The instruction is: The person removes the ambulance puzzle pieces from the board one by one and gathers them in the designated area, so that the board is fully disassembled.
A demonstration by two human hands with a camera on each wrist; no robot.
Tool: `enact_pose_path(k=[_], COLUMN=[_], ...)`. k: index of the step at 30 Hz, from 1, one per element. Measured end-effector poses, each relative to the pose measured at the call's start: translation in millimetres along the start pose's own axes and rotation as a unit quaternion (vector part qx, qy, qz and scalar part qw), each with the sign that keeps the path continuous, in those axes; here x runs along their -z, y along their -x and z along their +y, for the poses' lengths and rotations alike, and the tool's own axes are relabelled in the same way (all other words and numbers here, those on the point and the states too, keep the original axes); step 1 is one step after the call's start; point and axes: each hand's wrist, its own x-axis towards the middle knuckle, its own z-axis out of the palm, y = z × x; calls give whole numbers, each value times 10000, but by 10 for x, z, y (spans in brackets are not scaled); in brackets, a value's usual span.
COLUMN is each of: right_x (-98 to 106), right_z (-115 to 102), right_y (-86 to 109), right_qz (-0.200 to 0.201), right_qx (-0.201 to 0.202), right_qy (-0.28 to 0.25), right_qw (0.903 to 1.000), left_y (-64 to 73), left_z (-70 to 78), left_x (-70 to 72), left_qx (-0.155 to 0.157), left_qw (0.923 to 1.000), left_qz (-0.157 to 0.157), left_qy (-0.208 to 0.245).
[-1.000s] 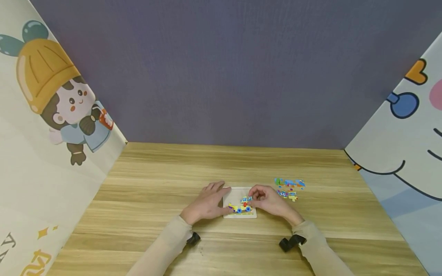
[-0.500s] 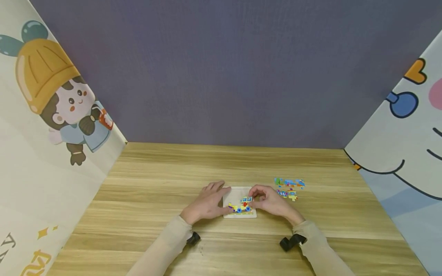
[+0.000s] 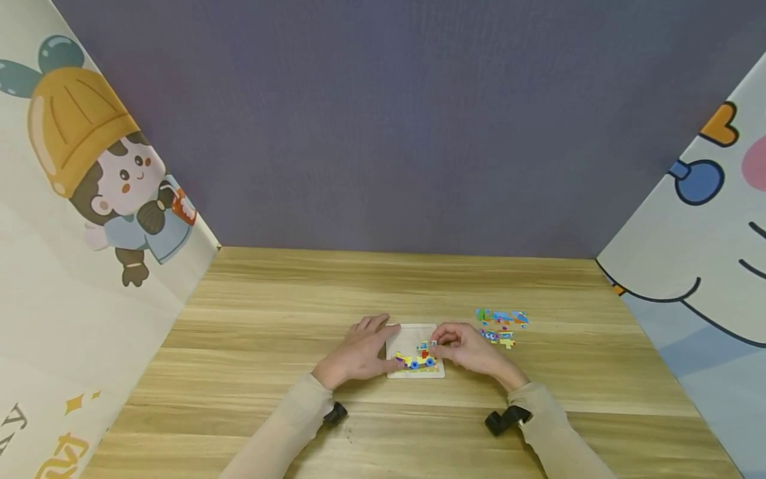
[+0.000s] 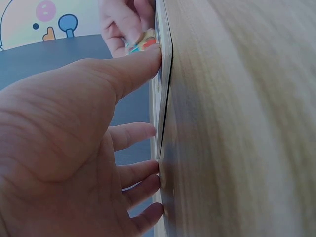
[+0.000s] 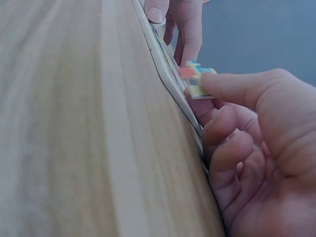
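A pale square puzzle board (image 3: 409,334) lies on the table with a yellow vehicle picture (image 3: 413,362) on blue wheels partly laid in it. My left hand (image 3: 358,352) rests along the board's left side, fingers spread and thumb on its face. In the left wrist view the thumb (image 4: 136,66) lies over the board's edge. At the board's right edge my right hand (image 3: 469,349) pinches a small colourful puzzle piece (image 5: 201,83) between thumb and forefinger. In the right wrist view that piece is tilted up close over the board, its far side hidden by fingers.
Loose puzzle pieces (image 3: 504,318) in blue, green and orange lie right of the board, with yellow and purple pieces (image 3: 498,336) just nearer. A dark panel (image 3: 383,133) stands behind the wooden table (image 3: 269,299), and cartoon-printed panels flank both sides.
My right thumb and fingers have shifted slightly, and the piece they pinch has tilted, so less of its face shows in the head view. The left hand and the board stay put.
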Motion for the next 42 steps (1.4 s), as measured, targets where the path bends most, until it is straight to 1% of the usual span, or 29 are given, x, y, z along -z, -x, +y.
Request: enact_pose_path(k=[6, 15, 20, 24, 29, 33, 36, 42], right_x=[1, 2, 3, 22, 88, 149, 199, 339], right_z=[-9, -34, -38, -23, 4, 4, 1, 55], right_y=[5, 2, 4, 40, 125, 172, 200, 287], right_qz=[4, 63, 286, 530, 882, 1043, 1134, 1414], right_qx=[-167, -215, -416, -526, -558, -534, -441, -329], right_qy=[-22, -25, -197, -405, -404, -373, -314, -147], right_qw=[9999, 9997, 9985, 9964, 9937, 9924, 9921, 9893], left_y=[3, -4, -4, 5, 11, 5, 5, 8], left_z=[6, -3, -8, -3, -2, -8, -8, 0], left_x=[-2, -3, -6, -1, -6, -12, -8, -5], left_qx=[45, 28, 12, 16, 15, 31, 42, 10], left_qw=[10000, 10000, 9999, 10000, 10000, 10000, 9999, 9999], left_qz=[-12, 27, 63, 56, 13, 27, 35, 25], left_qy=[-22, -28, -84, -70, -51, -90, -89, -117])
